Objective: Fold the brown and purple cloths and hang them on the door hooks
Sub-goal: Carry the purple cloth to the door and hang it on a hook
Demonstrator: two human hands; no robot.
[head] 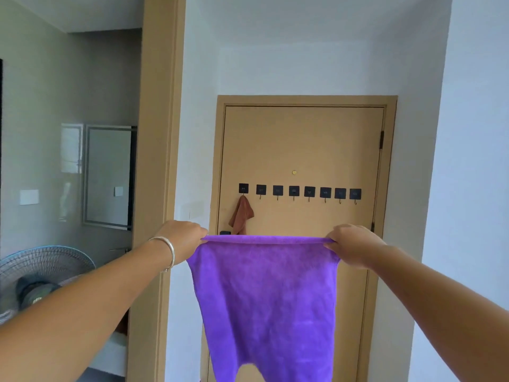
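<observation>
Head view: the purple cloth (265,293) hangs spread in front of the door (303,144), top edge stretched level, long axis left-right. Left hand (183,238) pinches its left top corner, right hand (351,245) pinches the right one; both fingers curled on fabric. The brown cloth (241,216) already hangs on the leftmost hook of the hook row (298,192), just above the left hand. The free hooks lie above and beyond the purple cloth. Both hands look about equally near the door. Next likely a fold bringing the corners together.
</observation>
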